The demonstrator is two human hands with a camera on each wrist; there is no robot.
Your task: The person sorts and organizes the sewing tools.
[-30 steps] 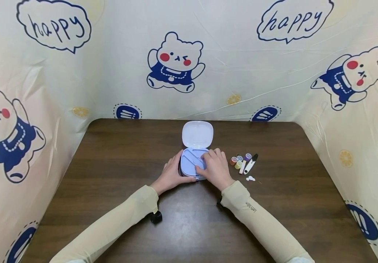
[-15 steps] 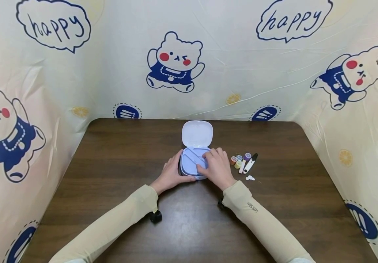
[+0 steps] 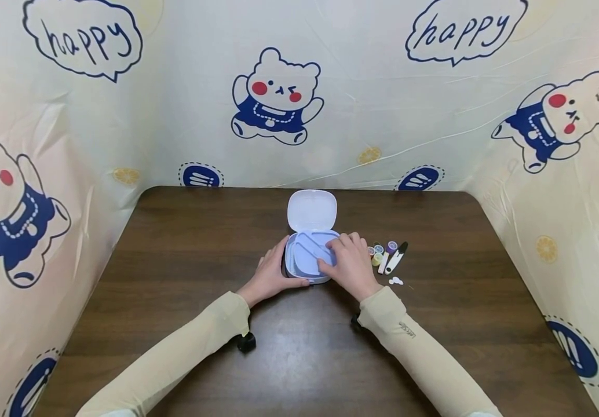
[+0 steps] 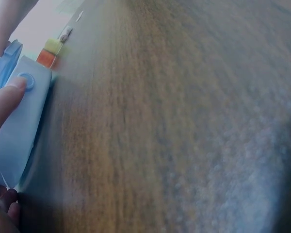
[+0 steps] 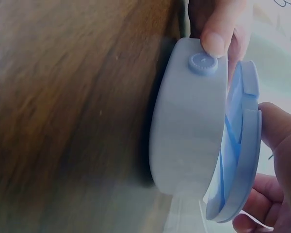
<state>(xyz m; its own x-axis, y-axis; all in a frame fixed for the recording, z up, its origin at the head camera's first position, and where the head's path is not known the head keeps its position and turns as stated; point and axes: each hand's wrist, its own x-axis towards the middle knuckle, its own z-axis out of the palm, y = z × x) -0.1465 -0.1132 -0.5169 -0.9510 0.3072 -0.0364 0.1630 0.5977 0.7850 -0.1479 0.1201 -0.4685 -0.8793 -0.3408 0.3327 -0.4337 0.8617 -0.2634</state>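
A small pale-blue box with rounded corners stands on the table, its white lid tipped back behind it. My left hand grips the box from the left, with the thumb on the front next to a round button. A light-blue divided tray is raised and tilted above the box opening. My right hand pinches this tray at its right edge, thumb in front and fingers behind. The right wrist view shows a gap between tray and box rim. What lies inside the box is hidden.
Right of the box lie several small thread spools, partly behind my right hand. Beside them is a white tool with a black end. Small white pieces lie nearer. A printed cloth surrounds the dark wooden table.
My right hand has moved slightly right and lifted the tray out of its level seat, so it now tilts above the box. My left hand holds the box in the same place.
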